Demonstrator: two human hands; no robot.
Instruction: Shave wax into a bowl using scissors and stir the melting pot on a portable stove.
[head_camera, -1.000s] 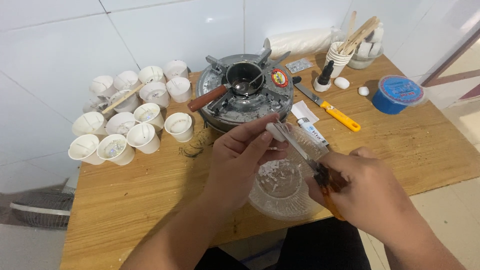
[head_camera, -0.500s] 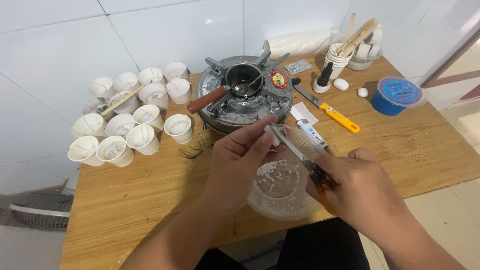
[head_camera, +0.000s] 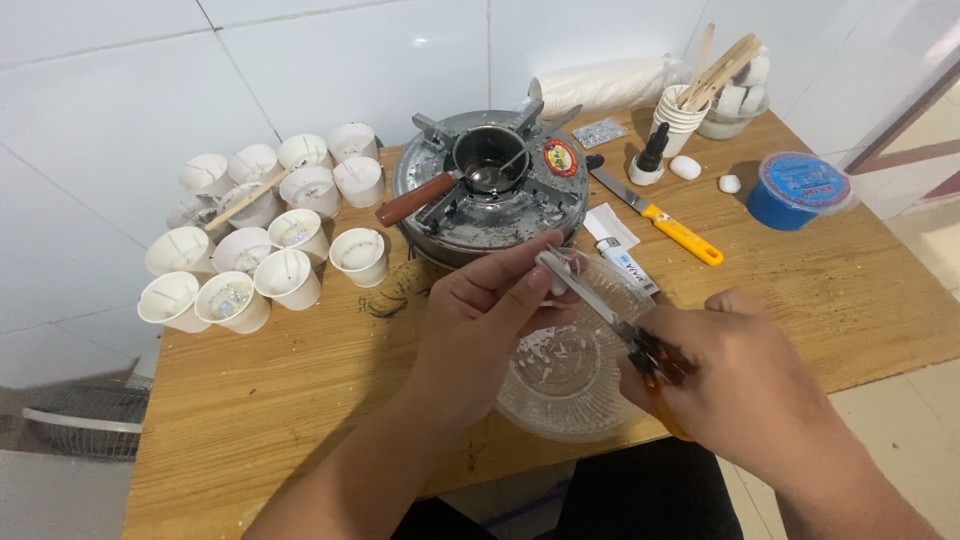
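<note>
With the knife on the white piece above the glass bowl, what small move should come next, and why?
Probably one more short stroke of the knife along the white piece. The left hand pinches the piece directly over the glass bowl, the right hand has the blade laid against it, and only a few white shavings lie in the bowl.

paper cups (head_camera: 288, 277) | stove (head_camera: 490, 190) | spare knife (head_camera: 660, 218) | blue tub (head_camera: 798, 189)
</note>
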